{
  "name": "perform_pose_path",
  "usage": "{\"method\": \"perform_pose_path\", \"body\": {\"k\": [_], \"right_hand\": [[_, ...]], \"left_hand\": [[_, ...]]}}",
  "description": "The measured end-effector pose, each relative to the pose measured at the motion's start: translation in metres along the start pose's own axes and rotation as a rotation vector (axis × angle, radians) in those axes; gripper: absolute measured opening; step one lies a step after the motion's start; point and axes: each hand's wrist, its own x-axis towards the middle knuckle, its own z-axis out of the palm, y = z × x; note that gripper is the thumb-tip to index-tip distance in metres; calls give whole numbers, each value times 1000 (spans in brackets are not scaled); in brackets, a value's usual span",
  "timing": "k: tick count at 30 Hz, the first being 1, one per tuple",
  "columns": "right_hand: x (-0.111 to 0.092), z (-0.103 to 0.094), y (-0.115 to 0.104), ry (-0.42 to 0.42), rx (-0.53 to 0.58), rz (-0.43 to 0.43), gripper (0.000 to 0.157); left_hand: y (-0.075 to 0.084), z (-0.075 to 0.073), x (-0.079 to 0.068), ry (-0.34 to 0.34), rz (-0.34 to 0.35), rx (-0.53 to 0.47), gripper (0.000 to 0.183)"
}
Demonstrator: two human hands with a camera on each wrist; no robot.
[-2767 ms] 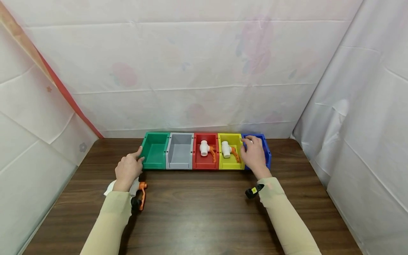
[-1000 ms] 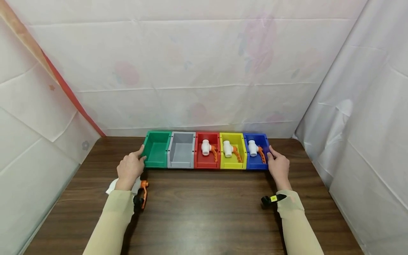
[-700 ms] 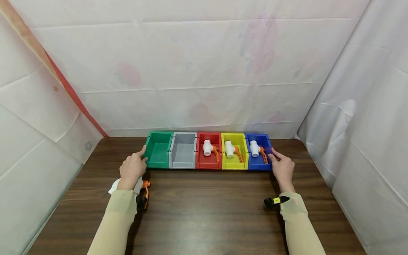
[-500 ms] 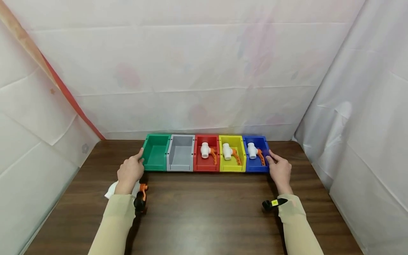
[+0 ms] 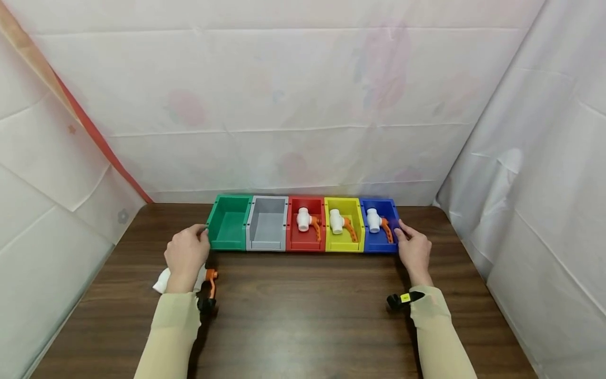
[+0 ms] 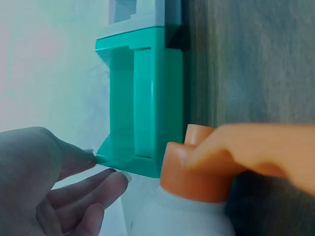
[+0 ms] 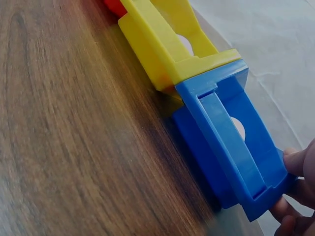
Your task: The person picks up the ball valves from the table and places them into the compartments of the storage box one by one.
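Note:
Five colours of joined storage bins stand in a row at the back of the table. My left hand [image 5: 186,258] pinches the outer side wall of the green bin [image 5: 230,226], as the left wrist view shows with thumb and fingers at its rim. At the other end my right hand [image 5: 414,252] pinches the side rim of the blue bin [image 5: 379,245]. White ball valves with orange handles lie in the red bin [image 5: 294,246], yellow bin [image 5: 341,246] and blue bin: one valve [image 5: 303,220], another valve [image 5: 336,221] and a third valve [image 5: 373,220].
The grey bin [image 5: 266,231] sits between green and red. Another white valve with an orange handle [image 5: 211,279] lies on the table [image 5: 303,316] beneath my left wrist, partly hidden by it. A white curtain [image 5: 293,105] hangs close behind the bins.
My right hand has left the blue bin's inside, uncovering its valve, and moved right to the bin's outer side. My left hand has shifted slightly left and its index finger is drawn in.

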Motion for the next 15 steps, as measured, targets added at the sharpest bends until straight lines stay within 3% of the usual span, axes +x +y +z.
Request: {"method": "perform_pose_path", "body": {"k": [6, 15], "right_hand": [[1, 1, 1, 3, -7, -11, 34], [-1, 0, 0, -1, 1, -13, 34]], "left_hand": [[-4, -11, -14, -42, 23, 24, 29], [-4, -25, -39, -207, 114, 67, 32]]}}
